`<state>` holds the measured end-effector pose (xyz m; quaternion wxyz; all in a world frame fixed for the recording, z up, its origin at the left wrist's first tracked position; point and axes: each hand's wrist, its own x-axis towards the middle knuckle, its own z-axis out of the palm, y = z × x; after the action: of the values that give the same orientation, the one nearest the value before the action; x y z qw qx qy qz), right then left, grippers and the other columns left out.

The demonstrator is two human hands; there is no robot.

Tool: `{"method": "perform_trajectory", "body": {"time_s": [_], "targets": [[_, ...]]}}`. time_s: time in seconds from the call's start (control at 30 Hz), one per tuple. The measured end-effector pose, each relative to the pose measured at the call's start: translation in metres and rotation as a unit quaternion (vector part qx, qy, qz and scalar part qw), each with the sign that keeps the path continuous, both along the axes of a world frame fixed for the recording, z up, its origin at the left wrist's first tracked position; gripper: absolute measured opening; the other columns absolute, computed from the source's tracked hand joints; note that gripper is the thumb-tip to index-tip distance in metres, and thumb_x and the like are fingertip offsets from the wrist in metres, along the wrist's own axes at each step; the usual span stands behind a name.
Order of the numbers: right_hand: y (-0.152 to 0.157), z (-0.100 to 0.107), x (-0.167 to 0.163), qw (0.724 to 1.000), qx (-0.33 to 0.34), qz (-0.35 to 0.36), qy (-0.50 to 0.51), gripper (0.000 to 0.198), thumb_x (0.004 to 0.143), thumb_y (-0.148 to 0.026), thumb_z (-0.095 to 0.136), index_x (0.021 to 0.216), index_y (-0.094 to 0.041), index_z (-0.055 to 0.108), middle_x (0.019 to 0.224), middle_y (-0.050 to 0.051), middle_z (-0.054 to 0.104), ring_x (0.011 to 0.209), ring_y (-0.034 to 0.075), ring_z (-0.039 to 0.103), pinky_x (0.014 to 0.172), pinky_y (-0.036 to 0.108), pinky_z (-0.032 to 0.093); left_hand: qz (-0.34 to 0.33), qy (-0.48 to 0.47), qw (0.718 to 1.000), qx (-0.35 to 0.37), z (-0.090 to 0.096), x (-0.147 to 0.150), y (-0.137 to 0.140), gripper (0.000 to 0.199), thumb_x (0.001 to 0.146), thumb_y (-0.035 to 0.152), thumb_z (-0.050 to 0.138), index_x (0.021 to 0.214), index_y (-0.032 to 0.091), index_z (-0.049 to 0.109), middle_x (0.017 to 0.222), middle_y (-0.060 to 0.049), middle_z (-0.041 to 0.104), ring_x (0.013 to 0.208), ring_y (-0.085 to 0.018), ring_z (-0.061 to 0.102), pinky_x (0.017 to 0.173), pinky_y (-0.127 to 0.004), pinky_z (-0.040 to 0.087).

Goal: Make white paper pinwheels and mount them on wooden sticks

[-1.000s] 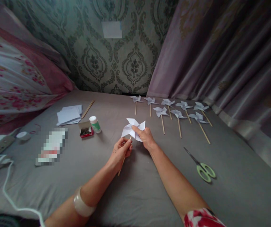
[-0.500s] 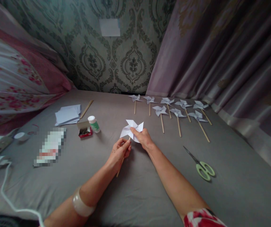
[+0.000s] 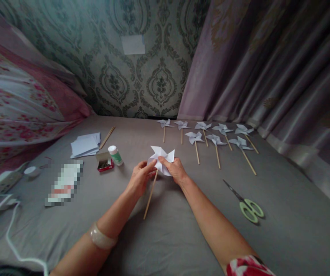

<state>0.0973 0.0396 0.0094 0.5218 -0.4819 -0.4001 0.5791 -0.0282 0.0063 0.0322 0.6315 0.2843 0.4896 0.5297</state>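
Between my hands is a white paper pinwheel (image 3: 163, 168) on a thin wooden stick (image 3: 150, 195), which slants down toward me. My right hand (image 3: 177, 169) is closed on the pinwheel, its thumb pressed on the middle and the other fingers behind the paper. At the left blades, my left hand (image 3: 142, 176) pinches the paper between thumb and fingers; some of its fingertips are hidden behind it. The stick hangs free below, touched by neither palm.
Several finished pinwheels (image 3: 194, 138) lie at the back right. Green-handled scissors (image 3: 248, 209) rest on the right. To the left are a glue bottle (image 3: 115, 156), a small red box (image 3: 105, 165), paper sheets (image 3: 84, 145), wooden sticks (image 3: 107, 137) and a power strip (image 3: 4, 180).
My left hand has let go of the stick and moved up to the pinwheel's left blades. My right hand keeps its hold on the middle. The view has tilted slightly upward.
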Motion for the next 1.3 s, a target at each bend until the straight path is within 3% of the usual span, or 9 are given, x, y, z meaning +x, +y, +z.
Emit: {"method": "perform_trajectory", "body": {"time_s": [0.23, 0.63, 1.0, 1.3], "targets": [[0.001, 0.001, -0.001, 0.997, -0.019, 0.0, 0.074, 0.033, 0.047, -0.039, 0.083, 0.065, -0.014, 0.071, 0.062, 0.003, 0.07, 0.054, 0.014, 0.06, 0.055, 0.025, 0.045, -0.046, 0.073, 0.995, -0.044, 0.01, -0.003, 0.02, 0.03, 0.047, 0.024, 0.084, 0.07, 0.011, 0.068, 0.062, -0.002, 0.064, 0.051, -0.009, 0.057, 0.054, -0.021, 0.046], [0.005, 0.001, 0.0, 0.987, -0.075, -0.007, 0.141, 0.032, 0.044, -0.036, 0.083, 0.062, -0.014, 0.068, 0.059, 0.003, 0.069, 0.05, 0.014, 0.059, 0.051, 0.026, 0.045, -0.092, 0.051, 0.994, -0.02, 0.003, 0.009, 0.02, 0.035, 0.054, 0.032, 0.08, 0.075, 0.01, 0.063, 0.057, -0.003, 0.063, 0.046, -0.012, 0.058, 0.049, -0.024, 0.052], [0.006, -0.005, -0.004, 0.992, -0.074, -0.023, 0.099, 0.035, 0.044, -0.038, 0.081, 0.065, -0.013, 0.069, 0.058, 0.002, 0.067, 0.052, 0.015, 0.059, 0.054, 0.028, 0.046, -0.037, 0.095, 0.995, 0.02, -0.014, 0.016, 0.02, 0.038, 0.055, 0.046, 0.074, 0.062, 0.015, 0.053, 0.04, 0.007, 0.044, 0.033, -0.005, 0.036, 0.032, -0.017, 0.022], [0.004, -0.008, -0.006, 0.995, -0.08, -0.037, 0.039, 0.031, 0.052, -0.037, 0.08, 0.068, -0.012, 0.07, 0.061, 0.004, 0.068, 0.058, 0.017, 0.063, 0.054, 0.027, 0.046, -0.015, 0.097, 0.995, -0.01, -0.024, 0.018, 0.02, 0.034, 0.055, 0.044, 0.072, 0.057, 0.017, 0.051, 0.037, 0.007, 0.042, 0.031, -0.005, 0.033, 0.032, -0.018, 0.019]]}}
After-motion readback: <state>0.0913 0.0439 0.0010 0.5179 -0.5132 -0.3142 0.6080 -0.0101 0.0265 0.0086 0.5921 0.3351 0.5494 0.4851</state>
